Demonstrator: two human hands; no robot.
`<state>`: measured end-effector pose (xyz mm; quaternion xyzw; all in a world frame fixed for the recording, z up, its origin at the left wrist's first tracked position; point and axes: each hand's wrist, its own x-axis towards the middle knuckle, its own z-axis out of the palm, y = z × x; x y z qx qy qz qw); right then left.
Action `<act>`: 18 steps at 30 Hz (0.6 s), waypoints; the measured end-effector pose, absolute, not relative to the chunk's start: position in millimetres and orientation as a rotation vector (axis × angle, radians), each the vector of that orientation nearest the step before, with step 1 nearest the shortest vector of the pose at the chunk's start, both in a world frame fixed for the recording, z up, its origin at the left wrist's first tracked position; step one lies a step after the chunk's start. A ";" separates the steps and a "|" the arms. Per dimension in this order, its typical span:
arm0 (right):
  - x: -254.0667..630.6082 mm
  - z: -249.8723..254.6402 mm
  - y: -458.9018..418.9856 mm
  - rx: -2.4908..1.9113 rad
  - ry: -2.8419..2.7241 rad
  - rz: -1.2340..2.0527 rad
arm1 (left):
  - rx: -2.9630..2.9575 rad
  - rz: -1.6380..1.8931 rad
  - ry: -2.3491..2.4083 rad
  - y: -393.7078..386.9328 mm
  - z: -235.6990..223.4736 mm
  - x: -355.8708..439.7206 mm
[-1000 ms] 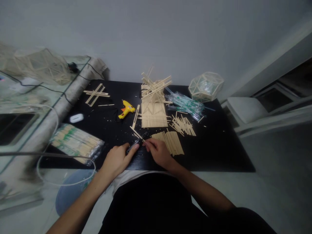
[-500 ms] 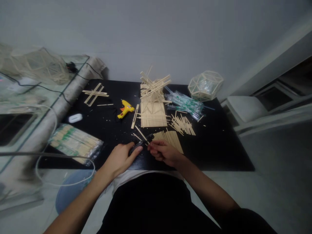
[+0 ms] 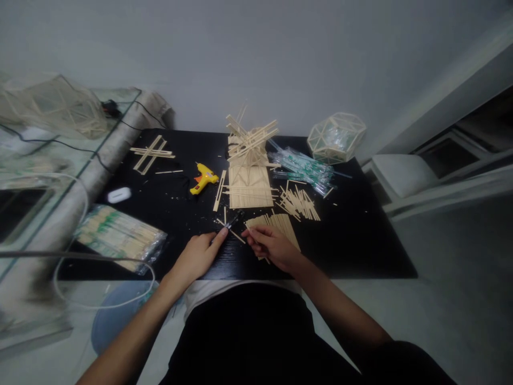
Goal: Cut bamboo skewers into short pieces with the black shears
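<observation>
My left hand is closed around dark-handled cutting pliers, whose head points up and to the right. Beneath and beside the pliers, a thin wooden stick lies slanted on the black table, and a short stick piece shows just beyond. My right hand has its thumb and fingers pinched on a wooden stick; most of that stick is hidden by the fingers. Right behind this hand lies a flat row of sticks. The two hands are a short distance apart.
A windmill-like stick model stands mid-table, with a yellow glue gun to its left. Loose sticks, plastic wrappers and a faceted stick frame are at right. Left are packaged sticks, a white case and crossed sticks.
The stick that ran through the pliers' jaws to my right hand no longer spans them. My right hand has separated slightly from the pliers, and the view has shifted a little.
</observation>
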<state>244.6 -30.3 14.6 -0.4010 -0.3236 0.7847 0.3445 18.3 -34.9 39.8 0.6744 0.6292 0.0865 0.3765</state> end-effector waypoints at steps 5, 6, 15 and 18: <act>245.3 15.9 -33.3 -1.058 -0.822 2.023 | 1.648 0.279 1.606 -34.0 33.6 16.1; 246.0 15.8 -33.9 -1.063 -0.842 2.008 | 1.614 0.309 1.597 -33.9 31.4 14.5; 251.1 8.6 -29.4 -1.242 -1.317 1.453 | 1.089 0.649 1.453 -34.0 2.9 -2.2; 247.3 8.4 -19.4 -1.310 -1.441 1.305 | 0.996 0.773 1.415 -34.5 -0.5 -3.7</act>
